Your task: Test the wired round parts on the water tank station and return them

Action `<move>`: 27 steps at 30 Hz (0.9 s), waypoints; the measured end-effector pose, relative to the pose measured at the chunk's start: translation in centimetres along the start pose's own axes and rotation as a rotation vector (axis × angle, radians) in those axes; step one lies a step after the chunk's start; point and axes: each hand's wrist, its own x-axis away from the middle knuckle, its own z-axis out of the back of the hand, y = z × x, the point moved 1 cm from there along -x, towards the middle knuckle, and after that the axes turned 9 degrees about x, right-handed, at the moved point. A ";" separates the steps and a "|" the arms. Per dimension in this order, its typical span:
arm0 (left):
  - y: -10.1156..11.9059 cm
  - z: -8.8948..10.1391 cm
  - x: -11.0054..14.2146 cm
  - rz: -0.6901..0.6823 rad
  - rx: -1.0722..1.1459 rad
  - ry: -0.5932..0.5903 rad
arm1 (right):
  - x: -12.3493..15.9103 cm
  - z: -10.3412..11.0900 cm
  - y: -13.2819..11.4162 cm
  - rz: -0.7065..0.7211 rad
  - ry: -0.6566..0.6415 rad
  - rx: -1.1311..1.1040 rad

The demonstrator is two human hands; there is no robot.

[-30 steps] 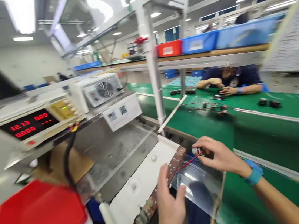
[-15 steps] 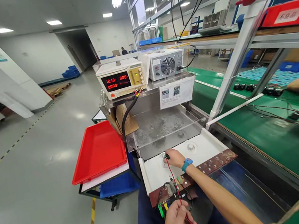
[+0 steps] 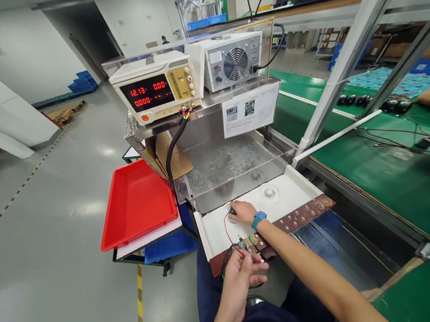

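On the white tray [image 3: 254, 206], my right hand [image 3: 244, 212] grips a small dark motor-like part, mostly hidden by the fingers, near the tray's left end. A thin red wire [image 3: 227, 229] runs from that part down to my left hand [image 3: 243, 271]. Thumb and forefinger of the left hand pinch the wire near its white end connector [image 3: 261, 260], with the other fingers spread. Just beyond the left hand, a brown perforated strip [image 3: 289, 223] edges the tray, with clips and a black cable on it. A raised round fitting [image 3: 270, 192] lies right of my right hand.
Behind the tray stands a power supply [image 3: 156, 89] with red digits, beside a grey fan-backed unit [image 3: 234, 61]. A red bin [image 3: 136, 205] sits on a cart at left. A green conveyor [image 3: 414, 169] with wired parts and a white slanted post [image 3: 332, 79] are at right.
My left hand has risen toward the tray with the wire's end, and the wire now bows leftward. The right hand stays at the same tray spot. The view has tilted down.
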 end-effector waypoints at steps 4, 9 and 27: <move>0.8 -0.1 -1.0 -0.063 0.000 0.005 | -0.4 -0.5 0.3 -0.022 -0.028 -0.023; 0.9 -0.1 -1.7 -0.102 -0.035 0.033 | -0.7 -0.9 0.5 -0.041 -0.026 -0.039; 0.7 1.4 -9.9 -0.358 -1.107 0.253 | -1.1 -1.3 0.8 -0.052 -0.041 -0.049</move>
